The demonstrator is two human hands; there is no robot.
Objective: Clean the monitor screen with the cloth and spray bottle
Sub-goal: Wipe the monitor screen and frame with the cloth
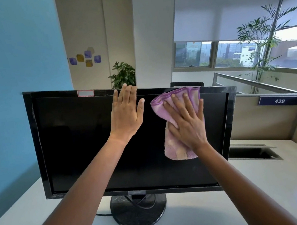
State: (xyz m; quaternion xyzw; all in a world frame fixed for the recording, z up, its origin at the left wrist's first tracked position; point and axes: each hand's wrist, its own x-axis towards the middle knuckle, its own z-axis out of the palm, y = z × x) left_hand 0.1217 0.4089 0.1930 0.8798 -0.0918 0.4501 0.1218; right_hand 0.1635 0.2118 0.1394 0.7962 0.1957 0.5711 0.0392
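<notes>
A black monitor (77, 141) with a dark screen stands on a round black base (139, 214) on the white desk (23, 215). My right hand (188, 119) lies flat, fingers spread, pressing a purple and cream cloth (177, 149) against the upper right part of the screen; the cloth's top edge reaches the upper bezel. My left hand (126, 114) is flat with fingers together against the top middle of the screen, its fingertips at the upper edge. No spray bottle is in view.
A black cable (103, 214) runs left from the base. Behind the monitor's right side is a cable slot (254, 153) in the desk and a beige partition with a blue "439" sign (279, 100). Potted plants (123, 75) stand farther back.
</notes>
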